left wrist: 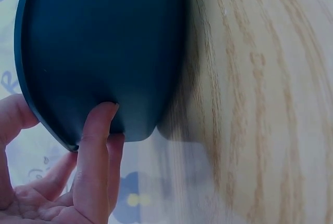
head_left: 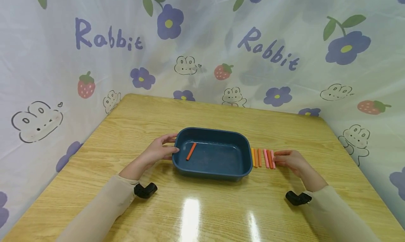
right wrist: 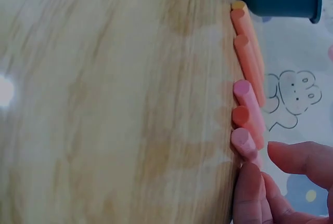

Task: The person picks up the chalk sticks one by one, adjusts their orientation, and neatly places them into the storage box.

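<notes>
A dark blue oblong tub stands on the table, with one orange-red stick like chalk lying inside it. My left hand grips the tub's left end, thumb at the rim and fingers against the outer wall. To the right of the tub several similar sticks lie side by side: yellow, orange, pink and orange-red. At the row's right end, my right hand touches the last pink stick with a fingertip; its thumb stands apart from the stick.
The wooden table reaches back to a printed fabric curtain with rabbits, flowers and strawberries. A black wrist mount sits at the left cuff, another black mount at the right.
</notes>
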`<state>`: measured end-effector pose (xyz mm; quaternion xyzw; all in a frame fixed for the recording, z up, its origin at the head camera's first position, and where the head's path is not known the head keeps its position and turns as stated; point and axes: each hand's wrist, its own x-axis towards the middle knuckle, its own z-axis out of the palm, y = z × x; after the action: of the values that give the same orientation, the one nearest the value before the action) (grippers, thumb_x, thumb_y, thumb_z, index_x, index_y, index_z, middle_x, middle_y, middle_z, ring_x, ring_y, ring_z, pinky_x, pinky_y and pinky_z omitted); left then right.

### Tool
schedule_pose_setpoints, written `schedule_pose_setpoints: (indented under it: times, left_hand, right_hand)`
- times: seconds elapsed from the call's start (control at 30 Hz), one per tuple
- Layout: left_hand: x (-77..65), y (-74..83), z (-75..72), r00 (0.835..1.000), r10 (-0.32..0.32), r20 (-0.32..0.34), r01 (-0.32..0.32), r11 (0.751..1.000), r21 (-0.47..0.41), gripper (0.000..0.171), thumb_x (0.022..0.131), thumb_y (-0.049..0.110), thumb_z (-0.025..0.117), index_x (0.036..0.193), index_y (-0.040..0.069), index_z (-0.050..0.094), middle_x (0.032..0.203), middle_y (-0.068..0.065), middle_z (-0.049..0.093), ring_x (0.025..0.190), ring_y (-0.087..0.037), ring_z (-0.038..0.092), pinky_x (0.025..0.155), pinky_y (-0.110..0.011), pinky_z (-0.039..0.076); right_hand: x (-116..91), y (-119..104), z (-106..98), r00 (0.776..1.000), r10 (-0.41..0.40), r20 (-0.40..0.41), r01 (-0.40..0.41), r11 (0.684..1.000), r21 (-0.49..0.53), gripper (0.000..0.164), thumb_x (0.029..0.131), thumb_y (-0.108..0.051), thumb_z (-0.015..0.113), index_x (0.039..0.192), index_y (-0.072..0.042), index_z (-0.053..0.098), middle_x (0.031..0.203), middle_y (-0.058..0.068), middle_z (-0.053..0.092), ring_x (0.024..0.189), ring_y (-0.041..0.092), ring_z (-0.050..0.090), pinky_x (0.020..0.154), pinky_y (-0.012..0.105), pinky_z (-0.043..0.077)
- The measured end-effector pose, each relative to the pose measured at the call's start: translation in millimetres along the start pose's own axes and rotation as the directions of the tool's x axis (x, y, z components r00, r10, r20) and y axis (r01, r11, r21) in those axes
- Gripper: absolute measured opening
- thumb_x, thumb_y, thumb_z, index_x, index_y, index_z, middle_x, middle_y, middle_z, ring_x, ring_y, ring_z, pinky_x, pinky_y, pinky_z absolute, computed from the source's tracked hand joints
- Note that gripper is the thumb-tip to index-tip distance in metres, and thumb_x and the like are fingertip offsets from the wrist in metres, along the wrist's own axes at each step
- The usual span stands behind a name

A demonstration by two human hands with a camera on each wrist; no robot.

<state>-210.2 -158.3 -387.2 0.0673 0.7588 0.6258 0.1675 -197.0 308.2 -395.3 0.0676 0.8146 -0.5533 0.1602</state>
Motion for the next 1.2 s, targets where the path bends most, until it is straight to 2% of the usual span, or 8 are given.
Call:
schedule_pose_setpoints:
  times: [0.2,0.37,0.6,0.77,0.87,1.0,1.1,1.2]
  left_hand:
    - [1.0,-1.2,0.5,1.0,-0.002,-0.001,0.002,1.0,-0.007,0.063,0.088,0.004,0.059,0.145,0.008,0.032,0.137,-0.022,0.037,0.112,-0.034,0.053,0.076,-0.039,0.055]
    - [-0.5,0.6,1.0,1.0,-0.006,-0.005,0.006,1.0,0.002,0.063,0.088,0.004,0.06,0.144,0.007,0.033,0.137,-0.022,0.036,0.111,-0.034,0.053,0.076,-0.038,0.055]
    - [-3.1,3.2,1.1,1.0,-0.001,0.001,0.001,1.0,-0.004,0.063,0.088,0.004,0.059,0.144,0.005,0.031,0.137,-0.025,0.036,0.11,-0.034,0.054,0.076,-0.038,0.055]
    - [-4.0,4.4,0.9,1.0,0.006,0.004,-0.006,1.0,-0.007,0.063,0.089,0.004,0.058,0.145,0.004,0.03,0.137,-0.026,0.035,0.111,-0.034,0.053,0.077,-0.039,0.054]
    - [-3.7,3.7,0.9,1.0,0.007,0.005,-0.007,1.0,-0.007,0.063,0.089,0.004,0.058,0.145,0.005,0.03,0.138,-0.026,0.035,0.111,-0.035,0.053,0.077,-0.04,0.054]
    - [-2.4,1.8,0.7,1.0,0.011,0.008,-0.011,1.0,-0.001,0.063,0.089,0.005,0.058,0.145,0.005,0.03,0.137,-0.026,0.035,0.111,-0.035,0.053,0.076,-0.039,0.054]
    - [-0.9,0.4,0.5,1.0,0.004,-0.002,-0.004,1.0,0.001,0.062,0.088,0.005,0.059,0.144,0.006,0.032,0.137,-0.024,0.037,0.111,-0.034,0.053,0.076,-0.039,0.055]
    - [0.8,-0.8,0.4,1.0,-0.005,-0.008,0.005,1.0,-0.004,0.063,0.088,0.005,0.06,0.144,0.007,0.033,0.137,-0.023,0.037,0.11,-0.034,0.054,0.075,-0.039,0.055]
  right_hand:
    - [5.4,1.4,0.3,0.999,0.013,-0.038,-0.015,0.999,-0.042,0.05,0.087,-0.005,0.063,0.125,0.021,0.043,0.112,0.022,0.056,0.078,0.006,0.062,0.076,0.028,0.054]
    - [6.8,0.1,2.5,0.996,0.045,-0.073,-0.053,0.993,-0.109,0.048,0.085,-0.007,0.066,0.122,0.019,0.047,0.105,0.015,0.058,0.076,0.008,0.062,0.073,0.028,0.054]
    - [7.3,-3.7,4.9,0.993,0.048,-0.11,-0.069,0.98,-0.189,0.048,0.084,-0.009,0.068,0.119,0.018,0.05,0.1,0.016,0.062,0.074,0.011,0.064,0.074,0.033,0.054]
    - [9.1,-4.1,6.1,0.988,0.046,-0.145,-0.08,0.967,-0.241,0.044,0.082,-0.01,0.071,0.114,0.016,0.055,0.103,0.021,0.061,0.075,0.012,0.063,0.077,0.035,0.053]
    - [9.2,-4.2,5.5,0.99,0.052,-0.133,-0.081,0.972,-0.222,0.044,0.082,-0.008,0.07,0.114,0.017,0.055,0.104,0.022,0.061,0.075,0.012,0.063,0.076,0.035,0.053]
    - [8.3,-5.5,3.0,0.993,0.071,-0.096,-0.086,0.984,-0.159,0.046,0.084,-0.008,0.066,0.119,0.019,0.05,0.092,0.011,0.064,0.072,0.011,0.064,0.073,0.032,0.054]
    - [8.6,-4.9,-0.5,0.996,0.074,-0.056,-0.078,0.995,-0.068,0.048,0.086,-0.005,0.063,0.122,0.022,0.045,0.083,0.002,0.064,0.071,0.008,0.063,0.071,0.029,0.055]
    - [9.5,-2.6,-4.5,0.998,0.064,0.0,-0.064,0.997,0.045,0.049,0.088,-0.001,0.058,0.125,0.025,0.038,0.081,0.0,0.063,0.072,0.007,0.062,0.071,0.026,0.055]
